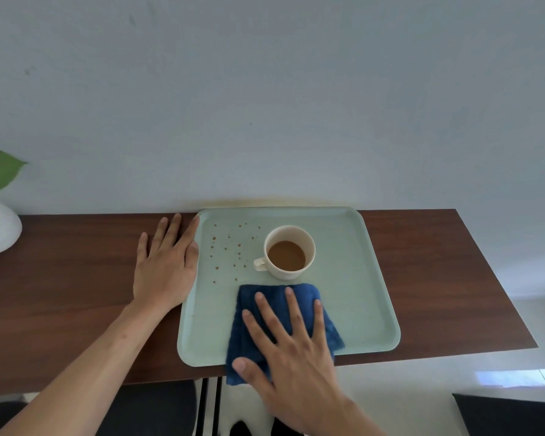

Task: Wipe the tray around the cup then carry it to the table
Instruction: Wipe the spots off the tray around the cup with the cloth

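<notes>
On the tabletop (76, 294), the right hand (291, 350), spread flat, is pressing a cloth (280, 297) on the tray (359, 278) near the cup (289, 251); the left hand (164, 265), open, is bracing its edge. Sweeping left through the spots (230, 250), skirting the cup, looks best.

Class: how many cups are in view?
1. The cup stands on the tray, just beyond the blue cloth. None seem hidden.

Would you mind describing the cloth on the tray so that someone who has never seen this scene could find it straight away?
Start at the dark wooden shelf against the pale wall, where a light green tray lies. On the tray's near edge, in front of the cream cup of coffee, is the folded cloth, pressed flat under the right hand. It is the only deep blue thing there, and it overhangs the tray's front rim.
</notes>
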{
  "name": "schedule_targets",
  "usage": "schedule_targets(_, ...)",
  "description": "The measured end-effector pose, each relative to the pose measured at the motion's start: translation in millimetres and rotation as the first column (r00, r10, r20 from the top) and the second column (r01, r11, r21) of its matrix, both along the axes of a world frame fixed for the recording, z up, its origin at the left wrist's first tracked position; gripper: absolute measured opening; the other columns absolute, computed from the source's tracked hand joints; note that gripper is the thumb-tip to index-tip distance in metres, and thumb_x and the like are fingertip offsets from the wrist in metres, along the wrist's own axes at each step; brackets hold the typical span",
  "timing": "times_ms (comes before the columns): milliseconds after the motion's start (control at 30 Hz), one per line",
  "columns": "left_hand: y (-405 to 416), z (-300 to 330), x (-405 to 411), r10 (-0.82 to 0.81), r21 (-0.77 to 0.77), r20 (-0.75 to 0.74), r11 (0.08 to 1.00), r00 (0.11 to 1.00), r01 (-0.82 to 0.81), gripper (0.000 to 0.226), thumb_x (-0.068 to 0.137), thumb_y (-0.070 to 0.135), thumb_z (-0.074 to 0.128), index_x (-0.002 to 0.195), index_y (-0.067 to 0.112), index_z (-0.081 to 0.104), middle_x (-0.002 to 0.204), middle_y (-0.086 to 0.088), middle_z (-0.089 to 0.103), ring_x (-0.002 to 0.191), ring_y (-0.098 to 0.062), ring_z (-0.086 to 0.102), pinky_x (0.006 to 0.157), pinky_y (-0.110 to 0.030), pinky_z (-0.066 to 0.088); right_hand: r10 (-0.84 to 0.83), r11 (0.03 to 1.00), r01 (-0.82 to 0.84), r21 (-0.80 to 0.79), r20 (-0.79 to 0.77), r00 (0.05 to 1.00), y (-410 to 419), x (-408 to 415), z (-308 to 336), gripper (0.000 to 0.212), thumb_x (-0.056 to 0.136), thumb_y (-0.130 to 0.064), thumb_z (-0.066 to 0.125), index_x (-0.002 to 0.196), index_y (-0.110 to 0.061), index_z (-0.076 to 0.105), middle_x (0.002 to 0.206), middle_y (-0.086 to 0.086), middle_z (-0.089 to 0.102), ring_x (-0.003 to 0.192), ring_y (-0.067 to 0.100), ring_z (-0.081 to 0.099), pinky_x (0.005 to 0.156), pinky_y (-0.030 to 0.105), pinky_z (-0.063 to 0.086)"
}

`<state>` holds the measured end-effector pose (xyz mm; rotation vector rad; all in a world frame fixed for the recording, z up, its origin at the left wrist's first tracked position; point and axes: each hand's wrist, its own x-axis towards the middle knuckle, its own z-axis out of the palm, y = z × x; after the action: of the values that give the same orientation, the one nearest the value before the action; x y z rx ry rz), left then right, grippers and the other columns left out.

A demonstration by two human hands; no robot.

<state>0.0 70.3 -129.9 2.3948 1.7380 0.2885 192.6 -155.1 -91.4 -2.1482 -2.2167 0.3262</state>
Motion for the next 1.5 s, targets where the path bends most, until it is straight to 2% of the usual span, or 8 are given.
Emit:
schedule_targets(233, -1, 3, 2, -0.002, -0.004, -0.002, 1.0, 1.0, 0.001, 0.059, 0.105, 0.047, 0.007, 0.164, 0.046, 0.005, 0.175, 0.004, 0.014, 0.162, -0.016, 0.002, 0.129, -0.051, 0.003, 0.071, 0.997, -0.071, 0.001, -0.046, 0.996, 26, -51, 1, 0.076, 0.102, -0.078, 0.016, 0.162, -0.034, 0.035, 0.174, -0.003, 0.02, 0.16, 0.042, -0.002, 0.116, 0.082, -0.001)
schedule_targets(400, 0, 8, -2, -0.015, -0.055, 0.007, 0.998, 1.0, 0.016, 0.058, 0.106, 0.048, 0.007, 0.163, 0.048, 0.002, 0.175, 0.004, 0.008, 0.162, -0.016, -0.003, 0.13, -0.051, 0.0, 0.086, 0.996, -0.085, 0.015, -0.068, 0.994, 29, -56, 8, 0.081, 0.101, -0.08, 0.01, 0.164, -0.033, 0.027, 0.175, -0.002, 0.01, 0.159, 0.04, -0.011, 0.116, 0.076, -0.014)
schedule_targets(600, -7, 31, -7, 0.007, -0.147, 0.156, 0.989, 0.988, 0.016, 0.056, 0.11, 0.048, 0.026, 0.165, 0.035, 0.023, 0.175, 0.003, 0.014, 0.161, -0.015, 0.002, 0.13, -0.053, 0.004, 0.033, 0.987, -0.024, 0.158, -0.054, 0.998, -4, -14, 24, 0.065, 0.106, -0.072, 0.028, 0.154, -0.033, 0.048, 0.168, -0.003, 0.035, 0.158, 0.03, 0.023, 0.119, 0.063, 0.011)
schedule_targets(767, -56, 50, -3, -0.026, -0.129, 0.166, 0.99, 0.986, 0.047, 0.061, 0.109, 0.054, 0.022, 0.165, 0.032, 0.018, 0.174, 0.01, 0.008, 0.16, -0.007, -0.001, 0.131, -0.048, 0.003, -0.181, 0.971, 0.187, 0.151, -0.056, 0.982, -28, 69, 23, 0.063, 0.106, -0.069, 0.028, 0.153, -0.034, 0.051, 0.169, -0.008, 0.032, 0.16, 0.02, 0.02, 0.124, 0.06, 0.023)
schedule_targets(967, -110, 63, 22, -0.085, -0.127, 0.097, 0.987, 0.992, 0.097, 0.066, 0.106, 0.061, 0.009, 0.165, 0.033, 0.015, 0.174, 0.011, 0.004, 0.16, -0.007, -0.007, 0.132, -0.047, 0.001, -0.396, 0.907, 0.39, 0.157, 0.006, 0.918, -26, 156, 15, 0.07, 0.104, -0.072, 0.021, 0.154, -0.033, 0.05, 0.17, -0.005, 0.031, 0.161, 0.02, 0.016, 0.128, 0.055, 0.018)
schedule_targets(1100, -139, 64, 40, -0.157, -0.106, 0.034, 0.981, 0.987, 0.16, 0.064, 0.107, 0.059, 0.008, 0.165, 0.031, 0.012, 0.174, 0.006, 0.002, 0.161, -0.012, -0.007, 0.131, -0.049, 0.005, -0.48, 0.872, 0.477, 0.108, 0.004, 0.877, -21, 191, 2, 0.077, 0.1, -0.079, 0.013, 0.161, -0.037, 0.037, 0.174, -0.008, 0.018, 0.162, 0.016, 0.004, 0.129, 0.052, 0.012)
schedule_targets(1367, -181, 42, 74, -0.264, -0.096, -0.074, 0.962, 0.962, 0.256, 0.06, 0.106, 0.05, 0.03, 0.156, 0.022, 0.046, 0.166, -0.004, 0.037, 0.154, -0.028, 0.033, 0.118, -0.054, 0.023, -0.501, 0.862, 0.503, 0.071, -0.037, 0.865, -16, 206, -18, 0.079, 0.098, -0.081, 0.014, 0.164, -0.039, 0.026, 0.176, -0.01, 0.01, 0.162, 0.014, -0.003, 0.13, 0.052, 0.006)
schedule_targets(1500, -180, 34, 69, -0.258, -0.101, -0.124, 0.964, 0.958, 0.247, 0.06, 0.105, 0.051, 0.032, 0.156, 0.024, 0.046, 0.168, -0.004, 0.034, 0.156, -0.028, 0.03, 0.117, -0.055, 0.025, -0.495, 0.866, 0.497, 0.057, -0.051, 0.868, -17, 208, -20, 0.077, 0.098, -0.081, 0.016, 0.164, -0.042, 0.022, 0.176, -0.012, 0.006, 0.161, 0.01, -0.009, 0.13, 0.05, 0.001)
